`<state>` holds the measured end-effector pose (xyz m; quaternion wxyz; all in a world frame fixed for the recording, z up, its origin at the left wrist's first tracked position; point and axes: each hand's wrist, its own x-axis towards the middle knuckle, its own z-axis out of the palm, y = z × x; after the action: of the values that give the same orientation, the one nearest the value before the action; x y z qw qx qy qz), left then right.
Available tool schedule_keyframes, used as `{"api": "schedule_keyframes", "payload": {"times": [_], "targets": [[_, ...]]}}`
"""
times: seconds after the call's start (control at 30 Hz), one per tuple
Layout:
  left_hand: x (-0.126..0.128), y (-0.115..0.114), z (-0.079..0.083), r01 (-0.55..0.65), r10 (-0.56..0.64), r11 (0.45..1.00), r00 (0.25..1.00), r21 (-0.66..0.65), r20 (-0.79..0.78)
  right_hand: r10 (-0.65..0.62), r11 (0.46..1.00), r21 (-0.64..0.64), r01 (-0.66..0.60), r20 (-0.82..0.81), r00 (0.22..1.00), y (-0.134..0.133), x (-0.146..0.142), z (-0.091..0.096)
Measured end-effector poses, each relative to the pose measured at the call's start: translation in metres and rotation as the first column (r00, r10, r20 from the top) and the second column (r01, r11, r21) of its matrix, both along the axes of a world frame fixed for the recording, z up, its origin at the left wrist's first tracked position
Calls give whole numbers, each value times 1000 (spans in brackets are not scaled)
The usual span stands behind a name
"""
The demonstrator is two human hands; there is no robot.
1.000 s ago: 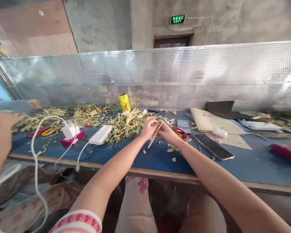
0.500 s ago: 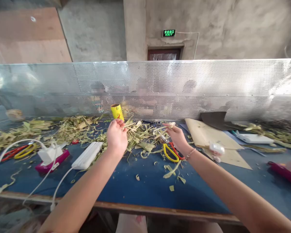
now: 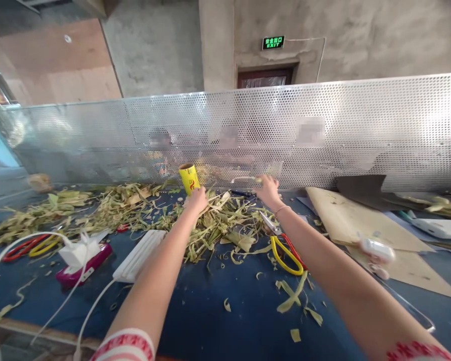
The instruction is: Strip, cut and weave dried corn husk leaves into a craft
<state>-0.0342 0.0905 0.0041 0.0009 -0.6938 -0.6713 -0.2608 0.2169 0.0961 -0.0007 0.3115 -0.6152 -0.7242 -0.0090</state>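
My left hand reaches over a pile of pale green plant strips, beside an upright yellow cardboard tube. Its fingers look curled together; what they hold, if anything, is hidden. Farther right, my right hand is raised above the far side of the pile, gripping a thin pale plant strip that points left with a bent tip. Below that wrist lie scissors with one yellow and one red handle, blades parted.
A white power strip, a magenta block with a white charger, and cables lie left. More red-and-yellow scissors are beyond. Brown paper sheets and a small clear-and-white case lie right. A perforated metal screen stands behind.
Both hands have moved forward, farther from the body. The right hand has lifted its strip clear of the pile, and the left hand has come down beside the tube. The view has shifted.
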Motion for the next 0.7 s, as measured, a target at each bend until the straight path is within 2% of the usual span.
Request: {"api": "schedule_keyframes", "payload": {"times": [0.03, 0.1, 0.13, 0.2, 0.27, 0.33, 0.4, 0.5, 0.57, 0.7], "targets": [[1, 2, -6, -13, 10, 999, 997, -44, -73, -25, 991, -130, 36, 83, 996, -3, -7, -2], [1, 4, -17, -48, 26, 991, 984, -124, -179, 104, 922, -386, 6, 261, 960, -13, -21, -4], [1, 5, -20, -60, 25, 986, 977, -159, -211, 167, 893, -450, -13, 305, 938, -19, -27, -3], [0, 5, -24, -71, 18, 974, 971, -217, -239, 221, 895, -444, -48, 348, 911, -30, -40, 3], [-2, 6, -23, -74, 12, 965, 972, -253, -237, 313, 879, -457, -135, 340, 887, -38, -51, 13], [-3, 5, -18, -60, 10, 972, 977, -227, -215, 385, 869, -440, -226, 314, 868, -45, -59, 25], [-3, 3, -8, -3, -19, 987, 990, -163, -137, 405, 873, -402, -274, 287, 868, -50, -64, 34], [-3, -2, 13, 100, -97, 994, 992, -42, 80, 390, 887, -357, -294, 235, 890, -53, -65, 36], [-2, -6, 27, 161, -174, 984, 959, 73, 223, 374, 893, -335, -301, 181, 910, -52, -62, 32], [2, -9, 42, 152, -270, 940, 879, 304, 394, 360, 914, -196, -356, -16, 933, -40, -58, 19]]}}
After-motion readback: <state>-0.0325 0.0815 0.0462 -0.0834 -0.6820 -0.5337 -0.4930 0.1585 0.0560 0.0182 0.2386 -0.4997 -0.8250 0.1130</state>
